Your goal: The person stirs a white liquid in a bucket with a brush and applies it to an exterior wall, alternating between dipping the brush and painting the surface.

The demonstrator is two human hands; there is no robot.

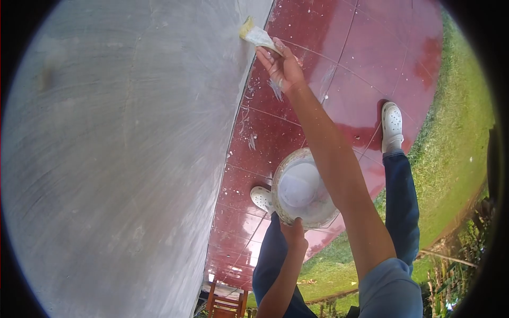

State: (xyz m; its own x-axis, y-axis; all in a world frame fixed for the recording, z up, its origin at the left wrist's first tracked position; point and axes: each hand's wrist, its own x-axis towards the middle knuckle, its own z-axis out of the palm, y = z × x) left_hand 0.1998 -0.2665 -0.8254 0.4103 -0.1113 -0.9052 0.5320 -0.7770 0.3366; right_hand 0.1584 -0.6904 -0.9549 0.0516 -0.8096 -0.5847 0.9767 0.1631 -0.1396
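My right hand (285, 66), its arm stretched far forward, is closed around the handle of a paintbrush (259, 37) smeared with white. The brush's yellowish bristles overlap the grey wall (132, 148) near its lower edge. White smears mark the fingers and palm. Closer to my body, my left hand (295, 232) grips the rim of a round bucket (277, 185), thumb over the edge. White liquid fills part of the bucket, whose rim is crusted with dried paint. My right forearm hides its right side.
Red floor tiles (270, 140) run along the wall, wet-looking and spotted with white drips. My white clogs (392, 124) stand apart on them. Grass (450, 138) borders the floor at the right. A wooden chair (225, 302) stands at the bottom, and plants (466, 270) grow at lower right.
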